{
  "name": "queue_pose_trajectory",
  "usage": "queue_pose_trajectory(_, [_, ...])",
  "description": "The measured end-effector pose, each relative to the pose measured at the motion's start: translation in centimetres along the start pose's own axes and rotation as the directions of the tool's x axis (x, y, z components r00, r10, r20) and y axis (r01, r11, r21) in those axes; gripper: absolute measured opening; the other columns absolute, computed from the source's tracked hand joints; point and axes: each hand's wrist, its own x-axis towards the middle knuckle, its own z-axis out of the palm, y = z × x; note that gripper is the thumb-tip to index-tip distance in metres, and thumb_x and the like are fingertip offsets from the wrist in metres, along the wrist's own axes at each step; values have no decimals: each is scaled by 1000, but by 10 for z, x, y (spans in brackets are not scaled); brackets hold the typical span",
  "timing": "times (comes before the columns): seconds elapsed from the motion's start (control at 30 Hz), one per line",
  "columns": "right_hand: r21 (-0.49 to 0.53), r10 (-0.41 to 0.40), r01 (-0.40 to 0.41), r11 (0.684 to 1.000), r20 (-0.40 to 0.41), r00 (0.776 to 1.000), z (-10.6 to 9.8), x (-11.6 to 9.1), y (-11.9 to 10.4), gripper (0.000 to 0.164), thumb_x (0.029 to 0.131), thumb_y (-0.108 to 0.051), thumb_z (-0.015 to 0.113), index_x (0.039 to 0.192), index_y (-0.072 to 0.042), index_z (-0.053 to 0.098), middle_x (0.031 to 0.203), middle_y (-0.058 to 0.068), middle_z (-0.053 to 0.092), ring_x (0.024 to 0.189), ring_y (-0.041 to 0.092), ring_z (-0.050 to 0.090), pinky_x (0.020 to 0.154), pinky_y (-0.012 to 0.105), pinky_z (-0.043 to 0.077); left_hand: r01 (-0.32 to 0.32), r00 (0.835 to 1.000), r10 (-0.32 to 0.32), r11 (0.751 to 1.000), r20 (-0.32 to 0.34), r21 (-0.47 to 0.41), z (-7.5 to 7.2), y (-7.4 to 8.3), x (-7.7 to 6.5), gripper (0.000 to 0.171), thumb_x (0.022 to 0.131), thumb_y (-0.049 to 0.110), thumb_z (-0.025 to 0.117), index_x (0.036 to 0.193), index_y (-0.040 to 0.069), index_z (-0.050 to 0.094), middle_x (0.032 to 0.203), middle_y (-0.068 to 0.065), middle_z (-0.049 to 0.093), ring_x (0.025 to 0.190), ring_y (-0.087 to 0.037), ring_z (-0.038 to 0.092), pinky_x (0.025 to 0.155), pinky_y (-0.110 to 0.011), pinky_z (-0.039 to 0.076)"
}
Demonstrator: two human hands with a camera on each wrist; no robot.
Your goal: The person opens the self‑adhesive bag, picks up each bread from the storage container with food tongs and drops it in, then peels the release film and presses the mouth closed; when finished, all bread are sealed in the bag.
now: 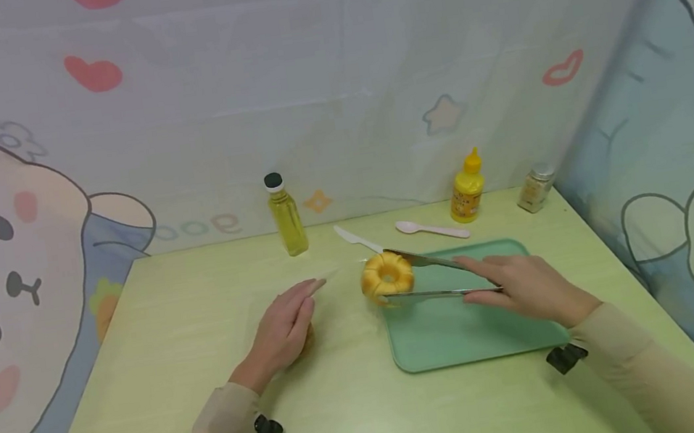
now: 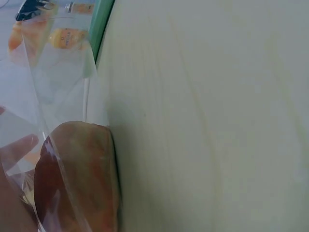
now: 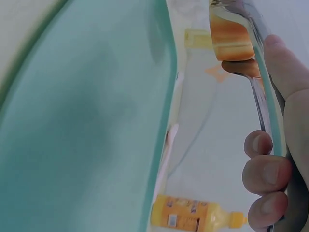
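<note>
The ring-shaped bun (image 1: pixel 387 276) sits just right of centre in the head view, caught between the 2 blades of the metal tongs (image 1: pixel 437 276) at the upper left corner of the green tray (image 1: pixel 467 332). Whether it rests on the tray's rim or hangs just above it cannot be told. The tongs' long axis runs almost level across the frame, tips to the left at the bun, handle end to the right in the right hand (image 1: pixel 524 286). So the bun lies to the left of that hand's fingers (image 3: pixel 264 174), a tong-length away, and they do not touch it. Those fingers are curled round the tongs, thumb on the upper blade and the rest under the lower one, squeezing the blades onto the bun; the right wrist view shows 3 fingertips wrapped on the metal.

The left hand (image 1: pixel 283 331) is left of the bun, near but apart, lying on the bench (image 1: pixel 178 385) with fingers nearly straight, pointing up and right. It presses on a clear plastic bag (image 2: pixel 67 96) holding a brown bun (image 2: pixel 77 179), plain only in the left wrist view. The bag's mouth seems to face the tray.

Of the 2 hands, the left is nearer the ring bun, but only the right has hold of it, through the tongs.
</note>
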Motion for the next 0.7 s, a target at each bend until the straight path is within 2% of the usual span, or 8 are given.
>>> queue_pose_trajectory(0.13, [-5,-74,74,997,-50,996,5,9,-3,63,93,-46,77,145,-13,63,70,-13,50,56,-2,36,50,18,33,-4,1000,4,1000,4,-1,1,0,-1,41,114,20,44,151,15,59,153,-11,58,145,-31,51,119,-57,39])
queue_pose_trajectory(0.27, [-29,-106,105,994,-57,993,10,18,-5,63,97,-54,71,145,-13,64,69,-9,49,53,-1,29,49,18,29,-16,1000,16,1000,0,-3,1,1,-1,41,114,20,43,152,15,58,153,-12,58,145,-31,51,119,-57,39])
queue_pose_trajectory(0.57, [-16,-132,131,991,-21,991,17,34,-15,64,99,-60,64,146,-16,64,72,-8,54,54,1,38,47,20,34,-42,999,42,999,-19,-9,2,1,2,42,113,19,44,153,15,57,153,-9,59,144,-29,52,120,-52,39])
queue_pose_trajectory(0.7, [-6,-136,136,991,7,991,20,40,-19,63,98,-58,67,145,-16,65,72,-7,55,55,1,40,48,20,36,-39,999,39,999,-21,-13,2,1,3,41,113,18,44,152,14,57,152,-10,59,144,-30,52,120,-51,39])
